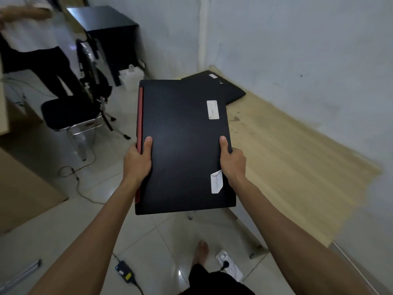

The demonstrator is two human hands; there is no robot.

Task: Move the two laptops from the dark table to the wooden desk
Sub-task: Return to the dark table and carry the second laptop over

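I hold a closed black laptop (182, 145) with a red edge and two white labels in the air, over the near left edge of the wooden desk (287, 158). My left hand (138, 160) grips its left side, thumb on top. My right hand (231, 162) grips its right side the same way. A second closed black laptop (229, 86) lies flat on the far end of the wooden desk, by the wall. The dark table (106, 20) stands at the back left.
Another person (36, 45) stands at the upper left beside a black chair (70, 113) with chrome legs. Cables, a power adapter (125, 273) and a white power strip (229, 267) lie on the tiled floor. A brown box (21, 188) sits at left.
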